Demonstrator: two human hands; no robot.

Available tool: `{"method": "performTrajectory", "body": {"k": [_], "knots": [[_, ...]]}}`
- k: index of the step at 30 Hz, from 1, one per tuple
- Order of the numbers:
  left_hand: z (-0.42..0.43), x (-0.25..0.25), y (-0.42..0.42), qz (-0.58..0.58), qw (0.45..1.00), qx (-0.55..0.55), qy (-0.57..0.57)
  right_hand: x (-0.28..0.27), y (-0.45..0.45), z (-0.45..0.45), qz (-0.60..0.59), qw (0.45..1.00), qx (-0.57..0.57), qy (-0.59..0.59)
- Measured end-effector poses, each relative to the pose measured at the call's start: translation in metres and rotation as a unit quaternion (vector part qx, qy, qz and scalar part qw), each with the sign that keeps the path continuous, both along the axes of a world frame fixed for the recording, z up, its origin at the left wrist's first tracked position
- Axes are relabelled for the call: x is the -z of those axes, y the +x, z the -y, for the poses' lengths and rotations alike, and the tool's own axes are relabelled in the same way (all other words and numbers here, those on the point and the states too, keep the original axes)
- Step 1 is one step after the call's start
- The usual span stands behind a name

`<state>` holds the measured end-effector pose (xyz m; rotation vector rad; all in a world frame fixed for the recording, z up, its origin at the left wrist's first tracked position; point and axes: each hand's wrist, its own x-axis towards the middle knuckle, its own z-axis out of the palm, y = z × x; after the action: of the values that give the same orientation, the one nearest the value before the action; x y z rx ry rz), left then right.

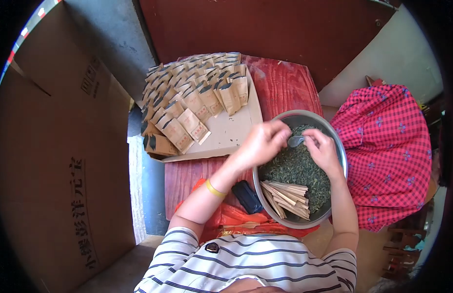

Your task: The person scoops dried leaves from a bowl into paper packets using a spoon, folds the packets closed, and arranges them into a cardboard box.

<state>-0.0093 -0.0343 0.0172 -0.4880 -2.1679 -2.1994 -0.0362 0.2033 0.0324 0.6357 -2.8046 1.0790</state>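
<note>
The left hand (265, 140) reaches over the bowl (293, 225) from its left, fingers bent; the right hand (324, 152) curls inward from the bowl's right, so the 2 nearly meet. The spoon (295, 141), small, grey and shiny, is above dark green leaves (290, 166) in the bowl. The right grip pinches its handle; the left grip is blurred, so I cannot tell whether it holds anything.

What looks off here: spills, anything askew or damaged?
Minor only: a few dark specks lie loose on the bare floor of the cardboard tray, perhaps a small spill. The front paper packets slant at uneven angles, unlike the tighter rows behind. No obvious damage.
</note>
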Motion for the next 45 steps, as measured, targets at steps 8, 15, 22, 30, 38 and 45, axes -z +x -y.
{"method": "performTrajectory", "body": {"k": [8,15,22,30,38,45], "knots": [[0.109,0.011,0.003,0.037,0.901,0.004,-0.433,0.004,0.032,-0.033,0.066,0.995,0.006,-0.067],[0.136,0.056,0.017,0.141,0.880,-0.052,-0.451,-0.009,0.047,-0.030,-0.011,0.996,-0.079,-0.044],[0.158,0.077,0.003,0.071,0.806,-0.169,-0.563,-0.008,0.050,-0.034,-0.053,0.991,-0.110,-0.046],[0.154,0.056,0.016,0.115,0.863,-0.200,-0.450,-0.006,0.051,-0.034,-0.047,0.990,-0.127,-0.043],[0.155,0.048,0.028,0.130,0.884,-0.214,-0.394,-0.003,0.051,-0.034,-0.014,0.991,-0.129,-0.022],[0.165,0.058,0.030,0.121,0.862,-0.178,-0.459,0.003,0.051,-0.035,-0.014,0.991,-0.134,-0.005]]}}
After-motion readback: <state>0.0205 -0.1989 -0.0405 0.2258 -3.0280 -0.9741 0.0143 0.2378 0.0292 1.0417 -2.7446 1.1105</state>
